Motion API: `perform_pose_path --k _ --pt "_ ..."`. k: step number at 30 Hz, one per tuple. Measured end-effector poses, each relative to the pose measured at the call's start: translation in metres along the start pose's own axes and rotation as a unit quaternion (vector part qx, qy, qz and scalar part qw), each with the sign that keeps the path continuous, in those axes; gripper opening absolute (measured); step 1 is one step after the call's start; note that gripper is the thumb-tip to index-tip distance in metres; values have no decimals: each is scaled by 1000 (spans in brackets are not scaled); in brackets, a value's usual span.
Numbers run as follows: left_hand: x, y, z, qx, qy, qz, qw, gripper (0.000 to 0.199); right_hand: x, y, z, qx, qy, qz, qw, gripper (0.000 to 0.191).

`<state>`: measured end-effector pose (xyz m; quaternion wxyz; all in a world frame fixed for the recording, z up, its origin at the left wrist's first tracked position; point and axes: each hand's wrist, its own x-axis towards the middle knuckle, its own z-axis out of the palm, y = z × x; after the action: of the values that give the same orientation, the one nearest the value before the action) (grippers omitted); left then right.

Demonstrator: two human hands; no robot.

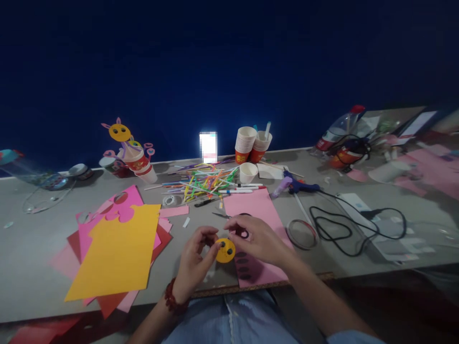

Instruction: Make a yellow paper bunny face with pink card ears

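In front of me at the table edge is a round yellow paper face (225, 257) with two dark eyes. My left hand (195, 255) pinches it at its left side between thumb and fingers. Close to the upper right of the face is my right hand (260, 239), its thumb and index finger pressed together; what they hold, if anything, I cannot make out. Under the right hand lies a pink paper sheet (254, 203) with dark ovals (244, 268) near its lower left edge. Scissors (222, 216) poke out behind the right hand, partly hidden by it.
Stacked coloured sheets (118, 258) lie left. Colourful sticks (208, 180) and paper cups (245, 143) are behind. A giraffe-like paper figure (120, 132) stands in cups at back left. Right are a blue glue gun (301, 185), its black cable (333, 234) and a tape roll (301, 234).
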<state>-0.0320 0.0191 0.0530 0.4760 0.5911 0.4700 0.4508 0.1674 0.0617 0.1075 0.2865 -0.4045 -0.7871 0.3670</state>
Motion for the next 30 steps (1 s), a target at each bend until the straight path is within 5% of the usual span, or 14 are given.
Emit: perform_pose_path --k 30 --pt "1 -1 3 -63 0 -21 998 24 3 14 5 195 -43 37 979 21"
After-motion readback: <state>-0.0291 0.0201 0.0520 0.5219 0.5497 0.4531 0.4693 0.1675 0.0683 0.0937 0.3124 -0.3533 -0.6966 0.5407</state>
